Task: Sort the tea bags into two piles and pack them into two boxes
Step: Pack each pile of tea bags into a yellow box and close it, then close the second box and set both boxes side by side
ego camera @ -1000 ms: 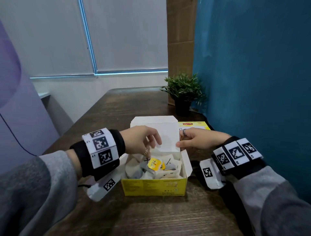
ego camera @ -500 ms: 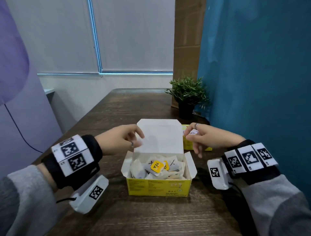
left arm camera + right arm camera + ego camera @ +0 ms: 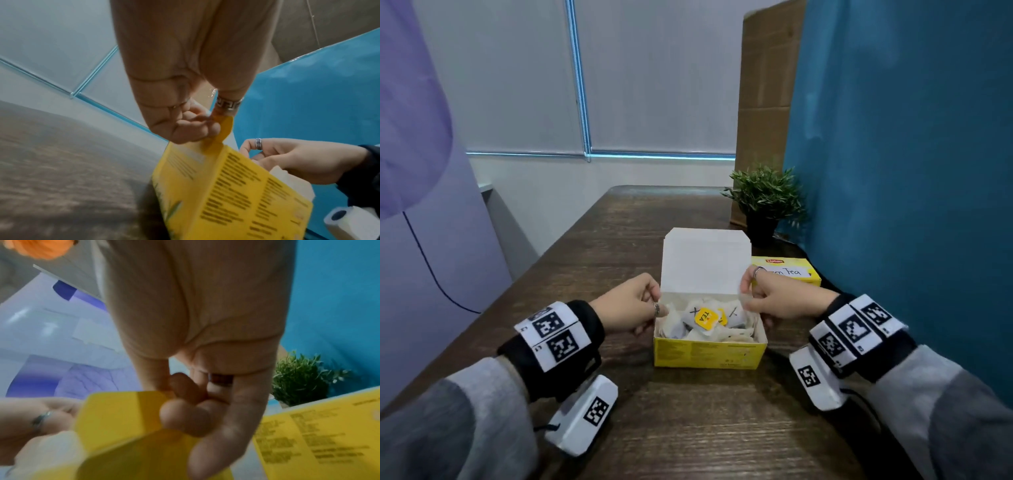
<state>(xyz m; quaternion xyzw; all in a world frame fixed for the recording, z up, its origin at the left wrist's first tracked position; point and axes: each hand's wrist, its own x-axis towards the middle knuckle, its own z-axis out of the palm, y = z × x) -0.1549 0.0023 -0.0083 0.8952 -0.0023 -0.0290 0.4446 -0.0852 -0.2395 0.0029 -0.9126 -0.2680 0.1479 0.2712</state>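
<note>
An open yellow tea box (image 3: 709, 351) stands on the wooden table (image 3: 688, 428), its white lid (image 3: 705, 263) upright. Inside lie white tea bags (image 3: 734, 313), some marked with an X, and yellow TEA tags (image 3: 704, 318). My left hand (image 3: 659, 310) pinches the box's left side flap; in the left wrist view that left hand (image 3: 213, 123) holds the flap (image 3: 224, 129) by its edge. My right hand (image 3: 746, 296) pinches the right side flap, and the right wrist view has the right hand (image 3: 170, 389) on that flap (image 3: 123, 413). A closed yellow box (image 3: 787, 272) labelled Green Tea sits behind on the right.
A small potted plant (image 3: 765, 202) stands at the back right, just beyond the closed box. A blue partition (image 3: 911, 171) runs along the table's right side and brown cardboard (image 3: 767, 85) stands behind the plant. Bare tabletop lies to the left of the box and in front of it.
Both hands have come down from the lid's edges to the side flaps. The flaps, spread outward half a second ago, now stand raised between my fingers.
</note>
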